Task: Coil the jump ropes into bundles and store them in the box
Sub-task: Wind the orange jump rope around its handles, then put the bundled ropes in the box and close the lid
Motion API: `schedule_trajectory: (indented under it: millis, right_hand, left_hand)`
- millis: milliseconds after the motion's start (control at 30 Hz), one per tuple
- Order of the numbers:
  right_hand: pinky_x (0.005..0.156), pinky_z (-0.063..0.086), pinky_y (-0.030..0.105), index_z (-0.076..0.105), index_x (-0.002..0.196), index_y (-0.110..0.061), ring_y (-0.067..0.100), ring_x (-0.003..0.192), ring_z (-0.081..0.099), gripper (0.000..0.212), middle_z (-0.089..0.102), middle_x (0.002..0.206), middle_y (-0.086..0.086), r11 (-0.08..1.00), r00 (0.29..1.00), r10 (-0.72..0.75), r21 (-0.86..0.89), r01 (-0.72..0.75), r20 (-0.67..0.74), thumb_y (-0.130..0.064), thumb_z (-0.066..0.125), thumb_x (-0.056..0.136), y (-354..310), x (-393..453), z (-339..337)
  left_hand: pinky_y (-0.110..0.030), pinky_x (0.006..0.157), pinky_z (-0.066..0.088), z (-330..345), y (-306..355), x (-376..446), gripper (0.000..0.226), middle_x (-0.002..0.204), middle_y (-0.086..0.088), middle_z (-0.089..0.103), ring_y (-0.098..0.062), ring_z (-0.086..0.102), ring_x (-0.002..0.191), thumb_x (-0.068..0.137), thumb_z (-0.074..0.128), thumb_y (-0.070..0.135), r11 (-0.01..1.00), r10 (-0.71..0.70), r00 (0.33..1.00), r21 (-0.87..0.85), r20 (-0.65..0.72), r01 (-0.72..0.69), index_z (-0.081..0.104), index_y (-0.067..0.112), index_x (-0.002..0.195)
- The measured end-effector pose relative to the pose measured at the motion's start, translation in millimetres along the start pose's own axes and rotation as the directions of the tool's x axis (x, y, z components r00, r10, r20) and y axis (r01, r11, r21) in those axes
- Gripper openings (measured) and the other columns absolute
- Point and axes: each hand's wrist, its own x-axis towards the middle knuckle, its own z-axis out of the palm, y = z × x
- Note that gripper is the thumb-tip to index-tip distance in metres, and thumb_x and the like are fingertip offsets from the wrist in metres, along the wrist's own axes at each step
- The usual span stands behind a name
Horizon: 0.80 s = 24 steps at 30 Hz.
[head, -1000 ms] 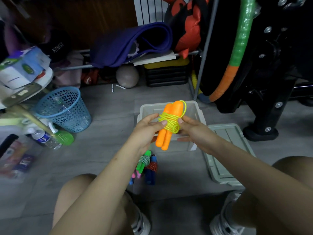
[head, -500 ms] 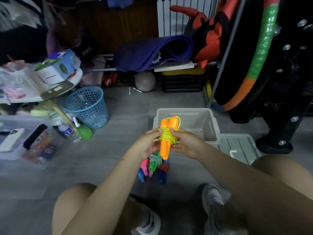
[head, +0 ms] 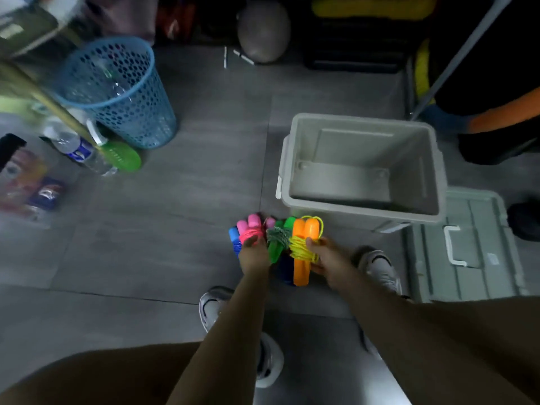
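Note:
My right hand [head: 327,255] grips an orange-handled jump rope bundle [head: 302,252] wrapped in yellow cord, held low just in front of the grey box [head: 362,220]. My left hand [head: 254,252] is down at the other bundles on the floor, its fingers around the pink-handled bundle [head: 251,229]. A green-handled bundle [head: 279,238] lies between the two, and blue handles [head: 234,236] show at the left. The box stands open, nothing visible inside.
The box lid [head: 464,247] lies on the floor right of the box. A blue mesh bin [head: 117,92], a water bottle [head: 79,152] and a green paddle [head: 121,156] stand at the left. A grey ball [head: 263,30] is far back. My shoes [head: 380,270] are near the bundles.
The orange bundle has come down from chest height to floor level beside the other bundles. My left hand let go of it and reached onto the pink bundle. The view tilted downward.

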Motion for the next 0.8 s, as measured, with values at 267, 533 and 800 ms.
schedule_trajectory:
  millis: [267,533,800]
  right_hand:
    - [0.094,0.047,0.047,0.059,0.092,-0.020,0.029,0.101,0.060,0.009,0.063,0.105,0.012,0.996,0.994,0.015,-0.081,-0.024,-0.110,-0.014,0.064,0.088,50,73,-15]
    - [0.075,0.049,0.030,0.061,0.092,-0.021,0.015,0.084,0.061,0.012,0.065,0.094,0.002,1.000,0.998,0.000,0.010,0.001,-0.060,-0.009,0.059,0.090,56,76,-14]
    - [0.066,0.050,0.023,0.061,0.103,-0.017,0.010,0.080,0.066,0.015,0.068,0.090,-0.005,0.994,0.992,-0.068,0.089,0.059,0.103,-0.009,0.052,0.092,36,30,-8]
  left_hand:
    - [-0.038,0.084,0.042,23,-51,46,0.034,0.108,-0.019,0.060,-0.039,0.054,0.102,0.081,0.070,0.039,0.902,0.194,0.958,0.423,-0.212,-0.089,0.072,0.019,0.108]
    - [-0.027,0.072,0.041,34,-51,46,0.032,0.097,-0.004,0.071,-0.022,0.063,0.090,0.084,0.065,0.033,0.956,0.118,0.988,0.280,-0.101,-0.086,0.068,0.024,0.114]
    - [-0.002,0.051,0.041,14,-35,12,0.031,0.106,-0.016,0.067,-0.015,0.058,0.083,0.089,0.063,0.017,0.978,-0.028,0.975,-0.207,-0.219,-0.018,0.063,0.002,0.117]
